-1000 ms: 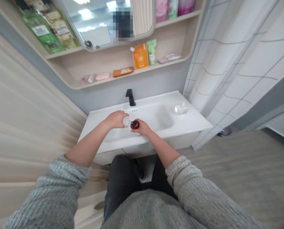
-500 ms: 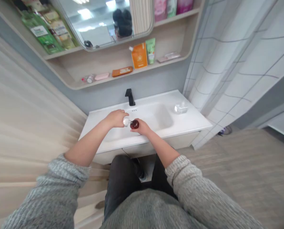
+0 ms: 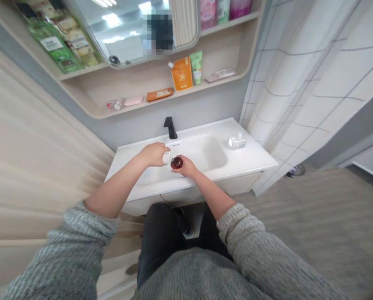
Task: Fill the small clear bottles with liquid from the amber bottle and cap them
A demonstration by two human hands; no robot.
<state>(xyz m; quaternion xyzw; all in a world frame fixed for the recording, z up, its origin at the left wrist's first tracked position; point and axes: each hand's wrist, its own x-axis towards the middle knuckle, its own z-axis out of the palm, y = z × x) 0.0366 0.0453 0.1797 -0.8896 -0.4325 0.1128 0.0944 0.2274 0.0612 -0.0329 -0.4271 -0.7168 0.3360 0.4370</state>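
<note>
Pale container (image 3: 166, 158) more aslant over washbasin (image 3: 202, 155)

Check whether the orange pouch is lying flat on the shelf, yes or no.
No, the orange pouch stands upright on the shelf, beside the green tube.
</note>
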